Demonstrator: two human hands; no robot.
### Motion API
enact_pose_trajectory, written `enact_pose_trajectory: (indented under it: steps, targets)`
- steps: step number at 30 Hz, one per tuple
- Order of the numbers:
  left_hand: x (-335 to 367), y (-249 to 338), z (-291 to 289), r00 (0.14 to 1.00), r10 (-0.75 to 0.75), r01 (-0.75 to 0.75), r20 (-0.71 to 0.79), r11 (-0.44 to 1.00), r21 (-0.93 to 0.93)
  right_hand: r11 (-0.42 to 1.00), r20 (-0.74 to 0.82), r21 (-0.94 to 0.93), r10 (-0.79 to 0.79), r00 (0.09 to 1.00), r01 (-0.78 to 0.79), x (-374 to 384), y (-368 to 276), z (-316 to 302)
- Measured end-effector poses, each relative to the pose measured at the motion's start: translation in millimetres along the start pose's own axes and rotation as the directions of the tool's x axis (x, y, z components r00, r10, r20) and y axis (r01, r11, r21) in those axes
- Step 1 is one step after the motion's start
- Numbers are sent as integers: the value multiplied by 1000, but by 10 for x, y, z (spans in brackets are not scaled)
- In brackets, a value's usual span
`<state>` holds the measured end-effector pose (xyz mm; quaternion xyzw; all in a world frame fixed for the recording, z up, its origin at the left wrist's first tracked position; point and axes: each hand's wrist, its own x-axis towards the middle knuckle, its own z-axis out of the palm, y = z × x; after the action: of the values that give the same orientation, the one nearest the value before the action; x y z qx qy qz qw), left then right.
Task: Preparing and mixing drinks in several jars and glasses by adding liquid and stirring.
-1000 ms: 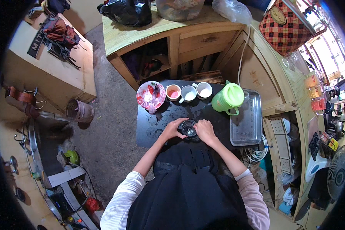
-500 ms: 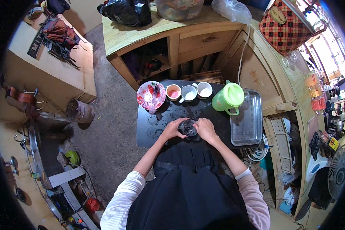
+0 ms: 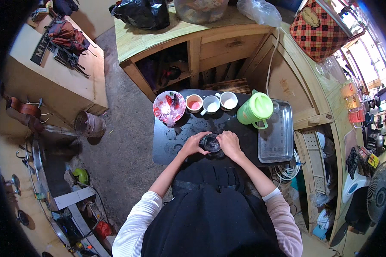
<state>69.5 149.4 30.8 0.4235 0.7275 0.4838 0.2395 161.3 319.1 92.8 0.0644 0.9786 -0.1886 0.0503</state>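
Note:
A clear drinking glass (image 3: 211, 144) stands near the front edge of the black table, between my hands. My left hand (image 3: 194, 144) curves round its left side, thumb toward the near side. At its right rim, my right hand (image 3: 230, 144) has its fingers closed; whether they also pinch something small is hidden. Beyond the glass stand a row of mugs: a cream one with reddish contents (image 3: 194, 103), a white one (image 3: 211, 104) and another white one (image 3: 228, 100). A plate with a red-stained plastic bag (image 3: 169, 108) lies left of them. To their right is a lidded green pitcher (image 3: 255, 109).
A rectangular metal tray (image 3: 275, 145) covers the table's right end. Wet spots mark the black tabletop (image 3: 167, 143). Behind stands a wooden cabinet (image 3: 231, 45), with a white cable (image 3: 273, 60) hanging down it. A bucket (image 3: 90, 124) is on the floor at left.
The glass seems to have tilted or turned slightly between my hands. Both hands keep almost the same place, and the other things are unmoved.

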Motion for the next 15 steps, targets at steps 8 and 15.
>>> enact_pose_trajectory:
  steps: [8,15]
  targets:
    - [-13,-14,2,1000,7,-7,-1,1000,-22,999,-60,-40,-23,998,20,-14,-17,5]
    - [-22,-32,3,1000,4,-4,-12,1000,-17,997,32,69,15,999,-17,-5,-28,-72]
